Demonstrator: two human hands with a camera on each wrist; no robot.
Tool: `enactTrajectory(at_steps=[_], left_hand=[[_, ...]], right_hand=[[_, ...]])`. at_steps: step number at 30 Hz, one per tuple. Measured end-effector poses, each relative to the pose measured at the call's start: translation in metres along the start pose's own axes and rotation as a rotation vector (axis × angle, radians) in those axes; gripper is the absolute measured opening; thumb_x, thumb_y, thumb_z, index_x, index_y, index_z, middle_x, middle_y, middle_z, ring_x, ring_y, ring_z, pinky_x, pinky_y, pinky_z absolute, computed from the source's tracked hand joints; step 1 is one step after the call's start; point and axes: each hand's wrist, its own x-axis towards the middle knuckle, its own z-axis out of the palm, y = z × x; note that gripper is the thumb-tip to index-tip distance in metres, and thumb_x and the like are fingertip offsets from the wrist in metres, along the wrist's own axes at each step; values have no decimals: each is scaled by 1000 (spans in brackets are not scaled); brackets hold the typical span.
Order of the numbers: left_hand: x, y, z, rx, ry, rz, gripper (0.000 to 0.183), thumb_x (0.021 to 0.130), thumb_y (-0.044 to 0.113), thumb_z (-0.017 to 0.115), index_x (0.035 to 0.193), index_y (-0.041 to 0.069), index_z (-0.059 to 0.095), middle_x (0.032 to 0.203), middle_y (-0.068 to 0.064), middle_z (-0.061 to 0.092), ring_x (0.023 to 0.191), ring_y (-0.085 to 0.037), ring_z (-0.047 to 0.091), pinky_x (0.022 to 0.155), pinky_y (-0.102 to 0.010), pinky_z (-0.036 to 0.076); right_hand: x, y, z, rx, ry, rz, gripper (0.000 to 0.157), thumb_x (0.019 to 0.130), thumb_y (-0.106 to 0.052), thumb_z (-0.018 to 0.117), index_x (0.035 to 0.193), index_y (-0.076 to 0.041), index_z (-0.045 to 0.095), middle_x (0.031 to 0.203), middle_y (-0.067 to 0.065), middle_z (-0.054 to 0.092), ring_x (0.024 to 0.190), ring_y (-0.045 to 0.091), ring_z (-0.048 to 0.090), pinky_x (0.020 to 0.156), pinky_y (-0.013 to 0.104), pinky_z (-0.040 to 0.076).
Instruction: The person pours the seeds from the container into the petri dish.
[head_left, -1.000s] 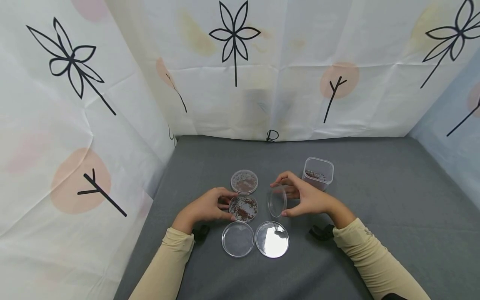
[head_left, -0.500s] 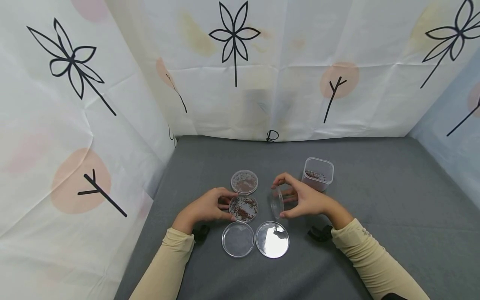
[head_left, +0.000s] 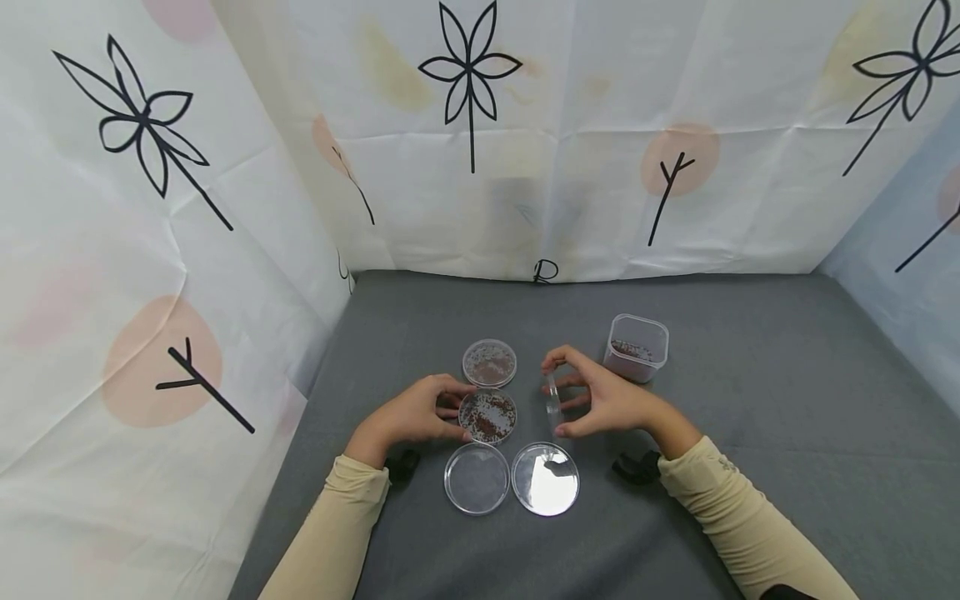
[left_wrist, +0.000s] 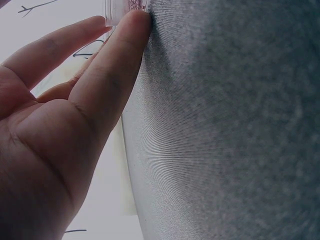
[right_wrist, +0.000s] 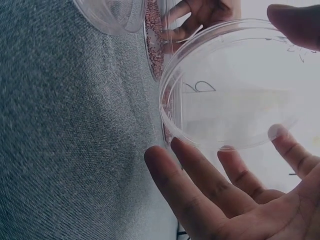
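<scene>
My left hand (head_left: 411,415) grips the side of a petri dish (head_left: 487,417) with reddish-brown grains scattered in it, thumb at the near edge and fingers at the far edge. In the left wrist view, the fingertips touch the clear rim at the top. To the right, my right hand (head_left: 621,402) holds a clear round petri dish lid (head_left: 554,402) by its rim, between thumb and fingers. It stands nearly on edge, raised beside the grain dish. The right wrist view shows the see-through disc (right_wrist: 225,95) face on, nothing visible in it.
Behind the gripped dish sits another petri dish (head_left: 489,364) with brown grains. Two clear round dish parts (head_left: 476,479) lie side by side nearer the person. A square plastic tub (head_left: 636,342) with grains stands beyond the right hand. Grey cloth (head_left: 787,375) covers the table.
The lid in my right hand has turned from a slanted face to almost edge-on, and that hand has shifted slightly left. My left hand and its dish have stayed in place.
</scene>
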Motion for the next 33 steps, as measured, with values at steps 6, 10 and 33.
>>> enactTrajectory(at_steps=[6,10,33], left_hand=[[1,-1,0,4,2,6,72,82,4,92,146,-5,60,139,-23,56,128,-38,63,105,-34,62],[0,-1,0,6,-1,-1,72,82,4,92,146,-4,60,138,-22,56,128,-37,63,105,-34,62],[1,1,-1,9,-8,-26,72,82,6,92,147,0,60,138,-17,57,128,-33,63,104,-31,62]], right_hand=[[1,2,3,-131,-14,-40,86,82,-18,92,154,-10,46,152,18,47,131,45,60,97,52,65],[5,1,5,-261,-15,-72,87,82,-23,94,155,-7,49,150,15,52,130,39,61,95,48,65],[38,-9,33,-554,-104,-112,55,78,-25,96,124,-9,71,144,15,58,134,29,58,111,50,55]])
